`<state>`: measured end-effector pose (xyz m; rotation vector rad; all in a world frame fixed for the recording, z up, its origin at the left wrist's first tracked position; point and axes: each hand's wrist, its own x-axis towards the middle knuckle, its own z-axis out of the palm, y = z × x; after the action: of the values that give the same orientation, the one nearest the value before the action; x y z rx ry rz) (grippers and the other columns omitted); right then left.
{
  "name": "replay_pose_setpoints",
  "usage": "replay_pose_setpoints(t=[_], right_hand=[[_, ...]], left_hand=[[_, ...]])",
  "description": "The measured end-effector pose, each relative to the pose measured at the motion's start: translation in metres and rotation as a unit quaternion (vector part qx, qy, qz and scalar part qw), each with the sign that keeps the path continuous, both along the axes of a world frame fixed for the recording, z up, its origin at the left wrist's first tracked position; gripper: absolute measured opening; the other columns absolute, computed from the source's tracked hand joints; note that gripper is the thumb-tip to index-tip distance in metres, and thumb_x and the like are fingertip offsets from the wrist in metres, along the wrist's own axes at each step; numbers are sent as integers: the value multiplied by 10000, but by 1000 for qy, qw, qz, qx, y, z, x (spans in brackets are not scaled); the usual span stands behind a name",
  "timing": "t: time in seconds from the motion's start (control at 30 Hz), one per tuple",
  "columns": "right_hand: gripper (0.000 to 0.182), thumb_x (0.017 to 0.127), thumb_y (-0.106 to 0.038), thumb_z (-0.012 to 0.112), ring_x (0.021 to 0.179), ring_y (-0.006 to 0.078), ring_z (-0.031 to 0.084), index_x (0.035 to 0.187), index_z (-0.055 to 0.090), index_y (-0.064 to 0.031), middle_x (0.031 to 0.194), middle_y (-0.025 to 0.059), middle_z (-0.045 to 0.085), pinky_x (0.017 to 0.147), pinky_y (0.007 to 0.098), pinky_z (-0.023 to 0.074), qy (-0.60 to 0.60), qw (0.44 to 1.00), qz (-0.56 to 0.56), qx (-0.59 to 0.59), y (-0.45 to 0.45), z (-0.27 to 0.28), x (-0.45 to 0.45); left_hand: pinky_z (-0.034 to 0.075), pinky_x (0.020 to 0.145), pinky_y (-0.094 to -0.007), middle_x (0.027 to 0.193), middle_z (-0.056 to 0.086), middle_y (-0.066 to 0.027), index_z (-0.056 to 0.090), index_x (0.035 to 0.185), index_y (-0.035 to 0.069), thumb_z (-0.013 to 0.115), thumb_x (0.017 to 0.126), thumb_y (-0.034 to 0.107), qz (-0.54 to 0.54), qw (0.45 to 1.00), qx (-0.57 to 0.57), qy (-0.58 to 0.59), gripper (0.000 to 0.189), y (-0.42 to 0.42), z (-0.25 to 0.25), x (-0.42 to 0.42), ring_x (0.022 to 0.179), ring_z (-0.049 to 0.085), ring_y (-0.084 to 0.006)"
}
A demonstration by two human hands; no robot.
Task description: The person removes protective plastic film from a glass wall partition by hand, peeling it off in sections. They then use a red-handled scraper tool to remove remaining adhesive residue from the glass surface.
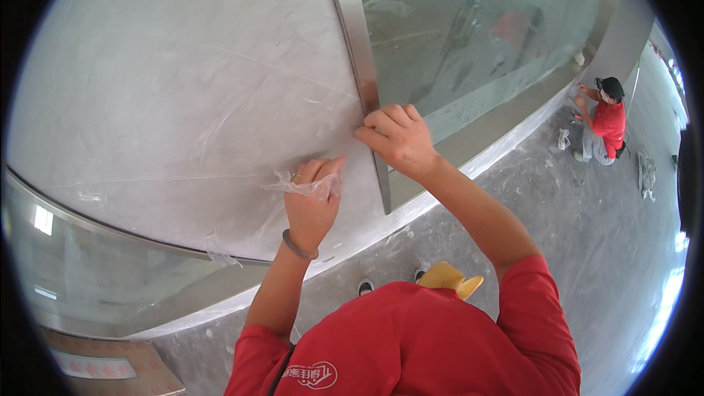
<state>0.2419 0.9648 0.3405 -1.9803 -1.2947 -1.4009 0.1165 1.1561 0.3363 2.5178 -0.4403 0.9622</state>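
A wide, pale wall panel (181,93) covered in wrinkled clear plastic film stands before me. My left hand (314,198) is against its lower part, with crumpled clear film (313,186) bunched over the curled fingers. Higher and to the right, my right hand (400,140) has its fingertips pinched at the panel beside a metal edge strip (355,33); whether they grip any film cannot be told. A loose scrap of clear film (223,253) hangs at the panel's lower edge.
Glass (473,38) in a metal frame lies right of the strip; another glass pane (110,264) is at lower left. A co-worker in red (605,121) kneels at the right. Crumpled plastic (647,175) lies on the floor, a cardboard sheet (148,360) at lower left.
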Motion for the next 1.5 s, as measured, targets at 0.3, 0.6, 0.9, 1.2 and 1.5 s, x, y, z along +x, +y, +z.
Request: replay_pose_setpoints(t=[0.3,0.6,0.9,1.2,1.5], right_hand=[[213,732,-113,675,902,181,548,940,654,-153,947,-26,561,742,318,411,-12,996,-50,-73,-7,1,2],[84,835,-155,659,886,205,525,894,603,-134,920,16,519,736,333,408,31,998,-31,-40,-12,-9,-1],[106,837,-183,679,927,204,548,929,632,-157,958,13,562,763,347,418,81,997,3,7,-20,-18,-13],[192,818,-121,625,1047,268,643,1001,605,-67,1105,77,656,868,369,558,81,987,140,19,-18,-26,-19],[131,863,-105,592,896,272,604,891,471,-64,907,92,580,700,390,548,174,970,170,-9,6,-31,-21]], left_hand=[[487,840,-409,1143,628,-43,725,1173,114,697,777,34,34,997,29,-63,404,-20,14,10,994,608,-274],[350,889,-368,1064,590,54,736,1025,217,720,767,110,126,966,154,-163,279,-37,8,43,1023,557,-170],[370,932,-377,933,615,30,628,868,177,689,763,97,81,974,153,-147,145,-47,8,45,1025,577,-164],[488,809,-470,1032,633,-130,631,1019,32,639,869,22,57,993,95,-35,151,-39,-13,29,963,616,-357],[496,815,-461,1028,626,-163,630,1032,12,577,929,21,37,997,54,39,116,-25,-21,26,944,610,-388]])
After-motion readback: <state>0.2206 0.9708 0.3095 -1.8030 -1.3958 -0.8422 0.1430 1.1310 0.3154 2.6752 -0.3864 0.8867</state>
